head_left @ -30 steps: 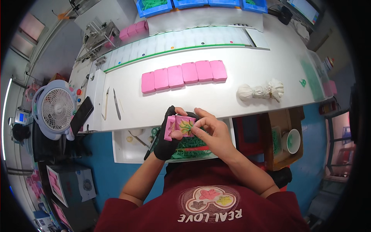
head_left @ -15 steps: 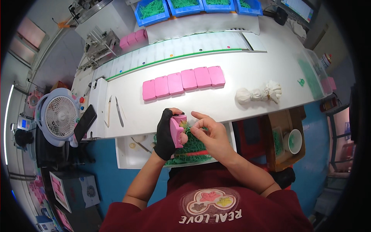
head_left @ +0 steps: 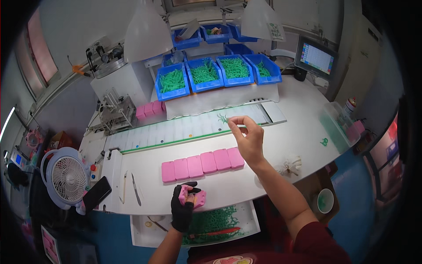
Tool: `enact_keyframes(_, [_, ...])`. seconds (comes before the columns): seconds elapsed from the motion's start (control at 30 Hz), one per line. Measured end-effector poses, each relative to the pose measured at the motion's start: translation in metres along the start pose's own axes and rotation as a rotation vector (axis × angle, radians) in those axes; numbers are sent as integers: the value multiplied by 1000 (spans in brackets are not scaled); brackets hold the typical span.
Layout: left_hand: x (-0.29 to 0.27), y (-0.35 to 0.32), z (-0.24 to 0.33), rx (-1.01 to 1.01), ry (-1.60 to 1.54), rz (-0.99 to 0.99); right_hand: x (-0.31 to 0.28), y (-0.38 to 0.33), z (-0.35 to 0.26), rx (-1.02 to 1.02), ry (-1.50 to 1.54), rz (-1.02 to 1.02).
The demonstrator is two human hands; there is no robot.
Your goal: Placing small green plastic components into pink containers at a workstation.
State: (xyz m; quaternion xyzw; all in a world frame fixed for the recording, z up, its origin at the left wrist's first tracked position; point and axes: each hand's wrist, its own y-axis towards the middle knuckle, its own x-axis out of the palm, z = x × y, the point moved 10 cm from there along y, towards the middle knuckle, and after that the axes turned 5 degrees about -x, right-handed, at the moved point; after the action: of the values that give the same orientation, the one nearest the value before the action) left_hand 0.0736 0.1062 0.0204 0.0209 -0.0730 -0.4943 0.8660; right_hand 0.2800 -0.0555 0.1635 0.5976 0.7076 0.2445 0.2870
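Observation:
My left hand (head_left: pixel 180 214), in a black glove with bare fingertips, is closed round a pink rubber mould (head_left: pixel 200 199) at the table's front edge. The mould's two parts are spread at the top, and the fingers hide some of it. Raised over the far side of the table, my bare right hand (head_left: pixel 249 140) pinches a small green branched piece (head_left: pixel 223 118) between thumb and fingertips. Its thin arms fan out from the grip. Between the hands, on the white table, lies a row of several pink mould blocks (head_left: pixel 194 167).
Blue bins (head_left: pixel 204 75) of green pieces stand at the back. Below the table edge an open drawer (head_left: pixel 140 229) holds green scraps and a red tool. A knife (head_left: pixel 136 189), phone (head_left: pixel 97 193) and fan (head_left: pixel 70 178) are at left; a clear tub (head_left: pixel 336 127) stands at right.
My right hand has left the mould and moved up and forward, now with the green piece in its fingertips. My left hand still holds the mould. The view has tilted upward.

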Motion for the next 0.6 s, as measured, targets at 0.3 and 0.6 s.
enact_keyframes(0.3, [38, 8, -8, -324, -476, -220, 71, 173, 32, -540, -465, 246])
enact_keyframes(0.6, [29, 5, -12, -359, -466, -229, 57, 180, 68, -361, -614, 39])
